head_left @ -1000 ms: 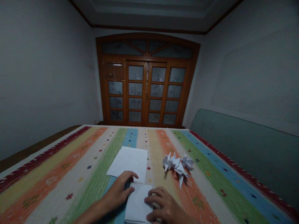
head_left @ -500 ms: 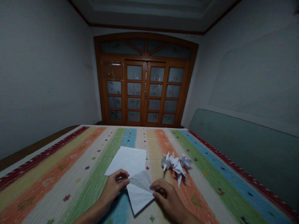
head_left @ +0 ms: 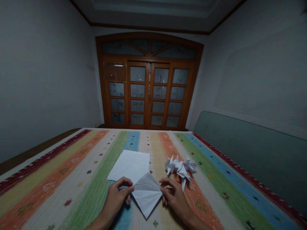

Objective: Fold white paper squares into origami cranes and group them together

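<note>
A folded white paper, diamond-shaped with one point toward me, is lifted slightly over the striped cloth. My left hand pinches its left corner and my right hand pinches its right corner. Just beyond it a flat white paper sheet lies on the cloth. To the right of that sheet sits a small cluster of folded white paper cranes, close to my right hand's fingers but apart from them.
The colourful striped cloth covers a wide flat surface. A green padded panel runs along the right wall. Wooden glazed doors stand at the far end. Bare grey walls rise on both sides.
The paper lay flat under my pressing hands a second ago. It is now turned to a diamond and raised, held by its side corners.
</note>
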Demonstrator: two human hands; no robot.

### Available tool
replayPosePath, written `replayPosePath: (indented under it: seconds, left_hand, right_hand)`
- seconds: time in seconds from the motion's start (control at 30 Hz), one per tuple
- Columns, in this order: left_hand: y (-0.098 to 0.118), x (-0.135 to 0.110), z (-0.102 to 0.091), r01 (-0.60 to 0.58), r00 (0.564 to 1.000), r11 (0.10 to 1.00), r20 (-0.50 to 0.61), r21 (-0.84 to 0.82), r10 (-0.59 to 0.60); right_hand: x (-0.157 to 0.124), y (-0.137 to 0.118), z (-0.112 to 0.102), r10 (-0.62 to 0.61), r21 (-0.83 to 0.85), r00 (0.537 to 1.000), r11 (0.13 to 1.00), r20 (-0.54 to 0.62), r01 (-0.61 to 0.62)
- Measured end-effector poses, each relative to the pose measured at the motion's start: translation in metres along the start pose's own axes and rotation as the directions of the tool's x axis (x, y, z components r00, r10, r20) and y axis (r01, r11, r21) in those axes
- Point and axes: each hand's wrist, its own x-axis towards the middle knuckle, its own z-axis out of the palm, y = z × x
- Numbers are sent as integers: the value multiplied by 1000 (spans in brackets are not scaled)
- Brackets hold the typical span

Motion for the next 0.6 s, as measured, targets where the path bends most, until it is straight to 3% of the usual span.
replayPosePath:
  seconds: [0.27,0.4,0.6]
  left_hand:
    - [12,-8,0,-58,998,994,13,-89,60]
    - [14,-8,-3,-146,989,984,20,-106,148]
    - [12,-9,-7,-240,970,971,-29,11,241]
  right_hand:
    - [1,-8,-1,-109,-9,988,994,-113,109]
    - [-2,-8,-1,-203,-66,966,979,-159,194]
    - [-5,-7,-4,-452,-191,886,883,-102,429]
